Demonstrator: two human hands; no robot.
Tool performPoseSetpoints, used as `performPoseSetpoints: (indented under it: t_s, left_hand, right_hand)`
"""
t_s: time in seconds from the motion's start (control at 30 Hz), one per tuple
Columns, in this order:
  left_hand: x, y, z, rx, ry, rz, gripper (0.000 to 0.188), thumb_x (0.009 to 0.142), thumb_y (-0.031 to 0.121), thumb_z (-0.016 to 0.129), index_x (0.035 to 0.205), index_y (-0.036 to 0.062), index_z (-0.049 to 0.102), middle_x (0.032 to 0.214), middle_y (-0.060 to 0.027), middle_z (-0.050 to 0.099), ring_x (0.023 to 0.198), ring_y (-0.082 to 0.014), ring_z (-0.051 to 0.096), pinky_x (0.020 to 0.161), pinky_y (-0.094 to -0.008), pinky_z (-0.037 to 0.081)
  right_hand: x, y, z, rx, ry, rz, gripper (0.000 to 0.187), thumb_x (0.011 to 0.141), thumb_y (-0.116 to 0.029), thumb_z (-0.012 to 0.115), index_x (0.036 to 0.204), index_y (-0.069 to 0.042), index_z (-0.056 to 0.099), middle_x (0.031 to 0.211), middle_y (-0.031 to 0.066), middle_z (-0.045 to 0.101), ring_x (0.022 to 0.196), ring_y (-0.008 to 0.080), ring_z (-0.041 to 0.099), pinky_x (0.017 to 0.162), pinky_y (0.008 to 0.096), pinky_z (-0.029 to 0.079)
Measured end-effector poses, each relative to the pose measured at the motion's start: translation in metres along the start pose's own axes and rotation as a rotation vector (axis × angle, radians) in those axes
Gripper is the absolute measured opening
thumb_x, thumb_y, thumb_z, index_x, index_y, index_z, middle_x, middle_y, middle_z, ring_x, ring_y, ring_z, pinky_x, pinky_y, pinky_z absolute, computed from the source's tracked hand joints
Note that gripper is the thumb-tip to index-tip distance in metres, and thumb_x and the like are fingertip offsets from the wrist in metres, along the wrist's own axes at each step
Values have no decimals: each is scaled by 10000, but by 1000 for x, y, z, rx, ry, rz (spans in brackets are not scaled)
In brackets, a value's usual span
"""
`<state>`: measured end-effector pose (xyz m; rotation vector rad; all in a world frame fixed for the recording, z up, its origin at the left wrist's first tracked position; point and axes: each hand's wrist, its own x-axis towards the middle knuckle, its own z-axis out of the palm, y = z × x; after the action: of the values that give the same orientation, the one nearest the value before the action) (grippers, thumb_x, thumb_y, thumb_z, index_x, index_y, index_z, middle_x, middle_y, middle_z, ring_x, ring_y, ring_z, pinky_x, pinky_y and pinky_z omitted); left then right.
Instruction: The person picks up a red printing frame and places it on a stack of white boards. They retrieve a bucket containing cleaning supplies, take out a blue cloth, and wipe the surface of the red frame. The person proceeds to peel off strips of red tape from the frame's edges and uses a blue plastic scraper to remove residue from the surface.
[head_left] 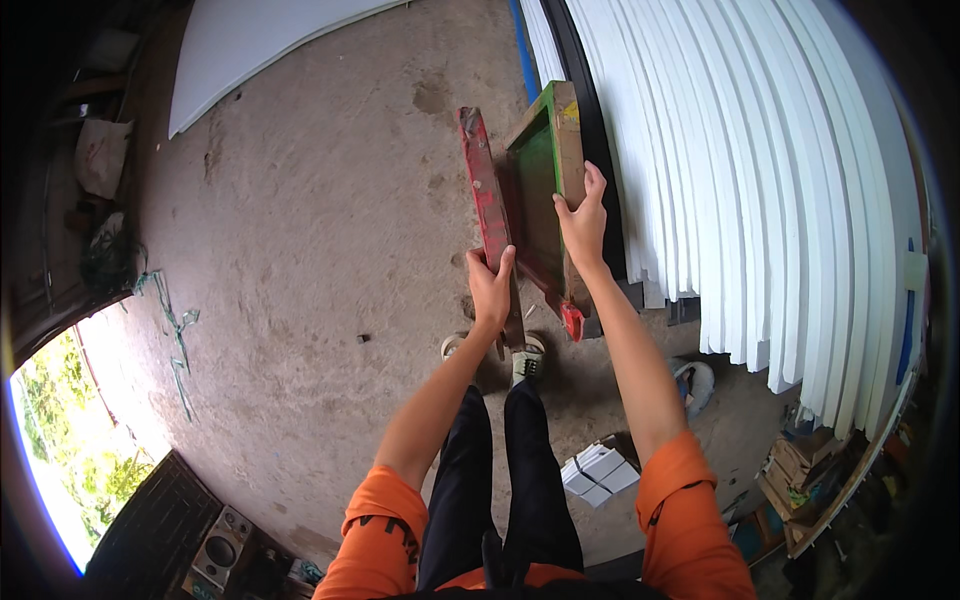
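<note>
Wooden frame [569, 145], angular, green-painted, sits in right-hand fingers [595, 182].

Two pieces, held up side by side above the floor. Red bar [484, 185]: long, narrow, seen along its edge; red paint worn and scuffed, pale spots on it; top end leaning slightly left; gripped near its lower part in the left hand [490, 290]. Frame [569, 140]: bare wood outside, green along the inner edge, yellow patch at top corner, dark greenish panel inside, bright red lower corner; standing steeply, right rail held in the right hand [583, 225]. Whether the pieces are joined: cannot tell.
</note>
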<state>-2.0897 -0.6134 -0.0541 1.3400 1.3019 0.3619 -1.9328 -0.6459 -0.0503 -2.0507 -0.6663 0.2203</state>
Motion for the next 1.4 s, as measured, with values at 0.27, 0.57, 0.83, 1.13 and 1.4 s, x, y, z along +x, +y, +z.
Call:
performPoseSetpoints:
  t_s: [0.27, 0.57, 0.83, 1.13, 1.4]
  left_hand:
    - [0, -1, 17, 112, -64, 99, 528, 829, 412, 575, 1025, -51, 415, 930, -190, 539, 861, -258, 525, 802, -343, 406]
    - [1, -6, 1, 30, -151, 90, 429, 894, 375, 474, 987, -41, 430, 887, -201, 542, 827, -276, 522, 774, -351, 405]
    - [-8, -9, -44, -55, -408, -99, 462, 912, 350, 447, 1188, -17, 392, 1045, -91, 518, 900, -172, 495, 787, -302, 411]
    - [-105, 12, -80, -301, -575, -186, 410, 908, 222, 485, 1167, -56, 332, 1092, -187, 489, 1009, -226, 522, 841, -354, 471]
    - [-188, -12, -76, -239, -543, -216, 485, 880, 318, 524, 1160, -35, 343, 1097, -152, 475, 984, -213, 516, 811, -333, 478]
  right_hand:
    - [-4, 16, -24, -378, -193, -106, 693, 736, 19, 577, 1313, 0, 193, 1323, 302, 235, 1227, 426, 274, 999, 448, 293]
    - [-44, 11, -41, -447, -120, -22, 671, 726, 40, 557, 1309, -40, 234, 1370, 280, 140, 1264, 446, 177, 1027, 478, 240]
    - [-108, -27, -40, -39, -332, 18, 466, 844, -148, 534, 1261, -27, 367, 1248, 214, 441, 1164, 341, 428, 969, 371, 346]
    - [-201, -106, -75, -81, -596, 92, 745, 731, -145, 665, 1288, 86, 228, 1182, 312, 433, 1088, 400, 466, 894, 393, 405]
    - [-271, -89, -134, -47, -600, 62, 709, 693, -21, 626, 1288, 59, 251, 1154, 286, 468, 1018, 409, 506, 850, 411, 437]
